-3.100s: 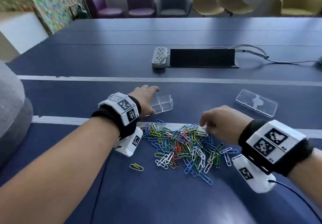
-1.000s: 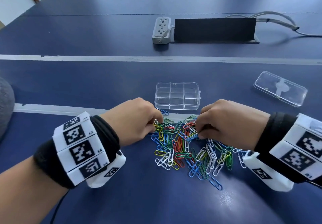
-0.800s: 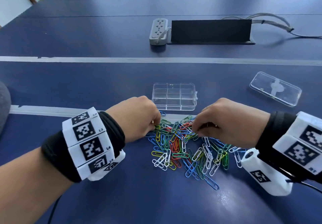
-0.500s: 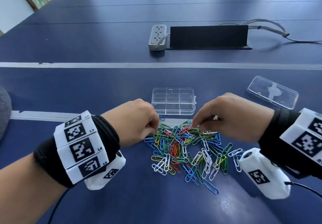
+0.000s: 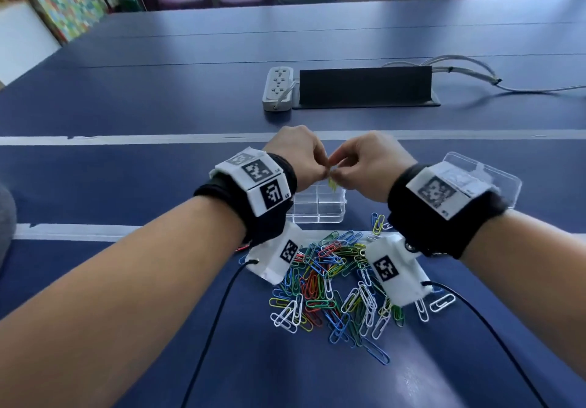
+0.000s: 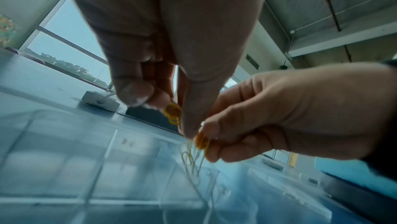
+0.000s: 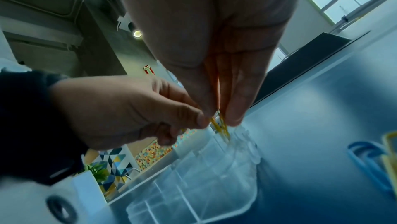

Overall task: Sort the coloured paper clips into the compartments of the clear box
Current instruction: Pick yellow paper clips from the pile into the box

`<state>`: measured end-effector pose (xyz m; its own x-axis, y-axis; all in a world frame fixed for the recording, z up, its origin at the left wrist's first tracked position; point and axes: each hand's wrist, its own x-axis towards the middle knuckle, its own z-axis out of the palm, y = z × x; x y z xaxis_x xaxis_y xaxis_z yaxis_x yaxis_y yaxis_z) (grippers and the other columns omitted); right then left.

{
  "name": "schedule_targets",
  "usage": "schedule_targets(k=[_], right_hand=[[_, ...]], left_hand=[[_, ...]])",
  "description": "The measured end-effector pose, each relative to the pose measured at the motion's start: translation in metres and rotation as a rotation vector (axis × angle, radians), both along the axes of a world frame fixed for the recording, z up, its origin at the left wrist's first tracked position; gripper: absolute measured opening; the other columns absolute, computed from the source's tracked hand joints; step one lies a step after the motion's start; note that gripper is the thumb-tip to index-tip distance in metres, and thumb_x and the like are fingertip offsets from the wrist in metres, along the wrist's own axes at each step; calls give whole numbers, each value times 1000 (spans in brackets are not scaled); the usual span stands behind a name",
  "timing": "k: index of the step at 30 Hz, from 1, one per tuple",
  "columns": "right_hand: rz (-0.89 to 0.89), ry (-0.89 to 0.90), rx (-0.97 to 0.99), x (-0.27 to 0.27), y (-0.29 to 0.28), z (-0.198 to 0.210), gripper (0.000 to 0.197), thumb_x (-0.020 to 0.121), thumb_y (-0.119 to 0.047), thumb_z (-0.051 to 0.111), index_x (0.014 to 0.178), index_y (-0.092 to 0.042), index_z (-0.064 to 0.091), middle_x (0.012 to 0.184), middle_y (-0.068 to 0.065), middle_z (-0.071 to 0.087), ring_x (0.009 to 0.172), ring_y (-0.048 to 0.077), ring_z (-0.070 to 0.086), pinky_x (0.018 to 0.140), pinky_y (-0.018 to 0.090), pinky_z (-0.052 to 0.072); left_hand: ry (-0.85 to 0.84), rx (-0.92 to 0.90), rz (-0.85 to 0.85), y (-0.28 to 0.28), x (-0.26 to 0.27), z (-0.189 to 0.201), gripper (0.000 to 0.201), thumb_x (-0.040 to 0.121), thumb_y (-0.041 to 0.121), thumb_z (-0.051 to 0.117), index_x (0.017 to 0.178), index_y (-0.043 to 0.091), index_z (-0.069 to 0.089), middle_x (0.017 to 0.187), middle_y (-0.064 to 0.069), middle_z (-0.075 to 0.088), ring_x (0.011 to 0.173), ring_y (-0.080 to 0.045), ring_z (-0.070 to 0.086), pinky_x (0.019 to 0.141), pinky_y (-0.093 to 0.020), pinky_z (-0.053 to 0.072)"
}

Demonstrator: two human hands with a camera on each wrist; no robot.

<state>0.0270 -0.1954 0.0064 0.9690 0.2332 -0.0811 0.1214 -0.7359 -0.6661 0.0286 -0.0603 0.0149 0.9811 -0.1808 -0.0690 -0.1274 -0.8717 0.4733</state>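
Note:
A heap of coloured paper clips (image 5: 333, 284) lies on the blue table (image 5: 126, 97) in front of me. Beyond it stands the clear compartment box (image 5: 317, 208), partly hidden by my wrists. Both hands are raised above the box, fingertips meeting. My left hand (image 5: 322, 171) pinches yellow paper clips (image 6: 173, 114) between thumb and fingers. My right hand (image 5: 336, 173) pinches yellow clips (image 7: 220, 126) too, and they hang down over the box (image 7: 204, 185). A few yellow clips (image 5: 333, 183) show below the fingertips in the head view.
The box's clear lid (image 5: 494, 173) lies to the right, behind my right wrist. A white power strip (image 5: 279, 89) and a black panel (image 5: 366, 85) sit farther back, with cables (image 5: 469, 73) running right. Chairs stand beyond the table's far edge.
Both hands have lifted from the heap and moved forward over the box, each carrying yellow clips. The fingertips now meet above the box.

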Motion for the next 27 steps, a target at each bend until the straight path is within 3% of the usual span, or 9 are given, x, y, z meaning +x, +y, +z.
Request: schedule_targets(k=[3, 6, 8, 11, 13, 15, 18, 23, 27], right_hand=[[8, 44, 83, -1, -5, 2, 21, 83, -11, 62, 99, -19, 73, 90, 14, 75, 84, 29, 71, 83, 37, 58], [35, 63, 105, -4, -14, 6, 30, 83, -2, 54, 83, -29, 68, 81, 15, 75, 79, 33, 73, 81, 45, 60], [48, 41, 58, -6, -24, 8, 33, 84, 1, 49, 81, -25, 69, 77, 10, 74, 67, 25, 72, 77, 38, 60], [112, -20, -146, -12, -37, 13, 30, 83, 2, 52, 86, -17, 76, 60, -4, 64, 46, -4, 57, 65, 14, 51], [170, -35, -308, -16, -42, 12, 27, 83, -2, 57, 89, -18, 78, 59, -10, 61, 53, -1, 56, 66, 7, 47], [225, -36, -425, -19, -44, 8, 27, 84, -6, 58, 94, -19, 78, 77, -1, 73, 74, 12, 62, 82, 19, 50], [309, -10, -519, -18, -43, 0, 26, 85, -12, 59, 98, -26, 77, 95, 3, 75, 91, 23, 66, 84, 26, 49], [406, -52, -643, -14, -47, -12, 32, 82, -16, 59, 96, -39, 74, 95, 1, 69, 90, 29, 66, 80, 38, 56], [417, -84, -668, -17, -51, -13, 29, 81, -21, 57, 96, -39, 74, 95, 0, 69, 88, 30, 66, 79, 39, 56]], left_hand=[[73, 3, -1, -3, 1, -5, 15, 78, 17, 73, 92, 14, 77, 89, -6, 74, 85, -17, 65, 78, -25, 49], [94, -39, -10, -6, 0, -8, 18, 79, 15, 74, 97, 13, 75, 85, -3, 69, 70, -13, 58, 77, -24, 52], [76, -61, -38, -5, -3, -6, 20, 79, 14, 74, 99, 14, 74, 81, 0, 67, 64, -9, 55, 76, -23, 52], [6, -37, -80, 2, -10, 1, 15, 78, 16, 74, 93, 17, 75, 74, 5, 66, 64, -5, 56, 72, -18, 48], [-12, -8, -116, 10, -17, 6, 8, 78, 19, 74, 85, 18, 76, 68, 7, 66, 60, 0, 55, 67, -16, 47], [26, 20, -164, 19, -26, 10, 4, 78, 22, 74, 80, 19, 76, 64, 10, 66, 54, 3, 55, 62, -13, 46], [102, 126, -211, 32, -37, 9, 3, 77, 23, 75, 75, 21, 75, 52, 16, 60, 47, 10, 53, 55, -7, 42], [197, 254, -203, 52, -56, 4, 4, 76, 20, 73, 79, 21, 76, 56, 12, 63, 57, 0, 58, 66, -19, 50], [221, 284, -184, 65, -65, -2, 12, 77, 14, 70, 85, 22, 75, 51, 15, 56, 57, -4, 56, 70, -23, 51]])
